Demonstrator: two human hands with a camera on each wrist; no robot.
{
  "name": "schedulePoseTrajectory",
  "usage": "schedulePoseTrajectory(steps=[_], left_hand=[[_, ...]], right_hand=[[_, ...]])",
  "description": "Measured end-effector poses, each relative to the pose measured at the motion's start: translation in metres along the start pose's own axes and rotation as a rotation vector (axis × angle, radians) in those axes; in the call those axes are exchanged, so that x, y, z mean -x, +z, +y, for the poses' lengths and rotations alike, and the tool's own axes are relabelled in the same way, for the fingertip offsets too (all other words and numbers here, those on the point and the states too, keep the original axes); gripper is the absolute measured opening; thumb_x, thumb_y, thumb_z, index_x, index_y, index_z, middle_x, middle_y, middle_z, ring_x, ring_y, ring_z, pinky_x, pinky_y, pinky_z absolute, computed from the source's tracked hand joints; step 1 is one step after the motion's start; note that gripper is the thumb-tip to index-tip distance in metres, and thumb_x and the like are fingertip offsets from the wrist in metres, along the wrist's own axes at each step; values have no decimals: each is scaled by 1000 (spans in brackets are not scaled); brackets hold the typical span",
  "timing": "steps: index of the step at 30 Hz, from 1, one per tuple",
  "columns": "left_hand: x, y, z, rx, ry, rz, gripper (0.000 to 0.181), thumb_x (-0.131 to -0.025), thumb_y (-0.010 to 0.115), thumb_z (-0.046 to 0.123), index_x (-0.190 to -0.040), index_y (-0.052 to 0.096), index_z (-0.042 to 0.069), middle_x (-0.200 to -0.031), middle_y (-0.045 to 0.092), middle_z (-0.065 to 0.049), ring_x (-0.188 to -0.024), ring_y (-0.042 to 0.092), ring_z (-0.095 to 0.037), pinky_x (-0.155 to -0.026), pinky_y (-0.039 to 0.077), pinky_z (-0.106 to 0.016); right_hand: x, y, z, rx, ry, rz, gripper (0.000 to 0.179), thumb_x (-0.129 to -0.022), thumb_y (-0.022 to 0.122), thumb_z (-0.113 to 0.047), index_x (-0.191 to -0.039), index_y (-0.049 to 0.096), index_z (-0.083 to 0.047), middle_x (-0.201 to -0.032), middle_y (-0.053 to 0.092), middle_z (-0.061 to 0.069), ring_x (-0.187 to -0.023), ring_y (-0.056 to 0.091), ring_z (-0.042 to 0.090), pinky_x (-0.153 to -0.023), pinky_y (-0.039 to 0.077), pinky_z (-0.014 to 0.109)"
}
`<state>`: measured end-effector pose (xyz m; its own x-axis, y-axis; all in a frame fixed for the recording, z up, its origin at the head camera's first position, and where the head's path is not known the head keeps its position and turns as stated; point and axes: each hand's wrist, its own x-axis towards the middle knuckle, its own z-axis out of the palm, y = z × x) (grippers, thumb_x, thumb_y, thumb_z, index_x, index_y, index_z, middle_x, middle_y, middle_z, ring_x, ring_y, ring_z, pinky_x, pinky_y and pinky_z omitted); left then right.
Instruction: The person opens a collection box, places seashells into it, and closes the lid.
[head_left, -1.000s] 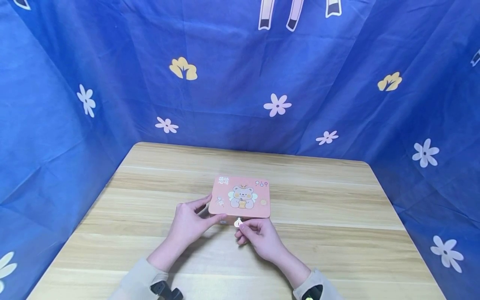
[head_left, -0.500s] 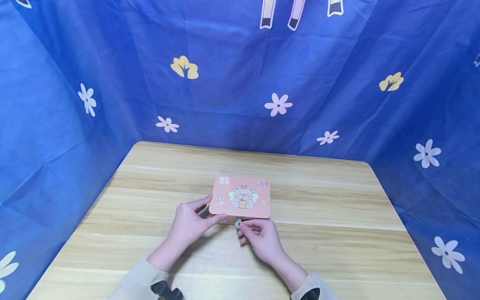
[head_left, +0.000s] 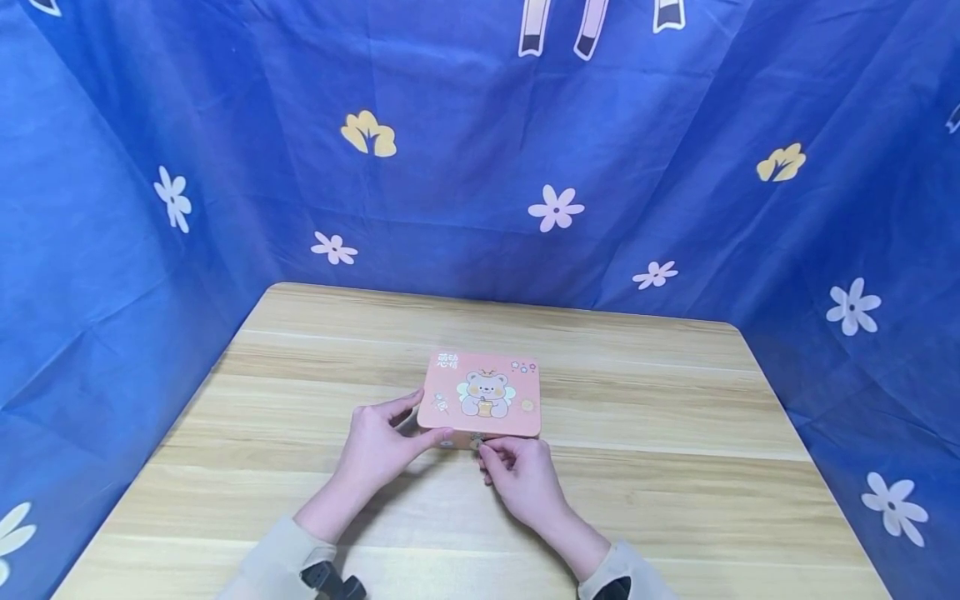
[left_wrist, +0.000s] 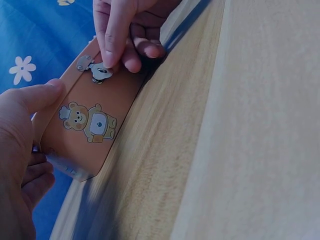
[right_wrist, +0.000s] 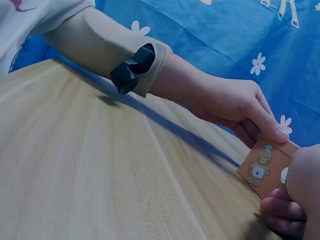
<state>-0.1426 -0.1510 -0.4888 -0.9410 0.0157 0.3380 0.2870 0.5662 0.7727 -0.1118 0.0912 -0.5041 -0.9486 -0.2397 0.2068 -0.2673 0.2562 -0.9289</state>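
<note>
A pink tin box with a bear picture on its lid sits on the table, lid down. My left hand grips its left front corner, the thumb along the lid's front edge and the fingers at the left side. In the left wrist view, a metal hasp latch hangs from the lid's edge over the orange-toned front wall, close to a small metal catch. My right hand pinches the end of this latch between thumb and index finger, covering part of it. The other right fingers are curled below, beside the front wall.
The light wood table stretches out on all sides of the box. Blue cloth printed with flowers hangs behind the table and along both sides. Black straps sit at the sleeve cuffs.
The latch has swung from standing outward, bright face up, to down near the front wall. My right fingertips moved slightly inward with it. My left hand and the box stayed put.
</note>
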Motion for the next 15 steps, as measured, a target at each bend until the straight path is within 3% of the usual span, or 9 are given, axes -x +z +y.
schedulePoseTrajectory(steps=[8, 15], left_hand=[[0, 0, 1, 10, 15, 9, 82, -66, 99, 54, -126, 77, 3, -120, 75, -12, -115, 71, -30, -98, 57, -46], [1, -1, 2, 19, 14, 7, 82, -67, 100, 51, -127, 76, 1, -120, 75, -13, -114, 71, -30, -96, 58, -45]], right_hand=[[-2, 0, -2, 181, -45, 77, 11, -98, 76, -8, -91, 82, -2, -70, 75, -1, -57, 65, 0, -52, 56, 23], [-1, 1, -2, 206, -44, 141, 11, -95, 79, -7, -85, 82, -4, -69, 75, -2, -57, 64, -2, -52, 56, 22]])
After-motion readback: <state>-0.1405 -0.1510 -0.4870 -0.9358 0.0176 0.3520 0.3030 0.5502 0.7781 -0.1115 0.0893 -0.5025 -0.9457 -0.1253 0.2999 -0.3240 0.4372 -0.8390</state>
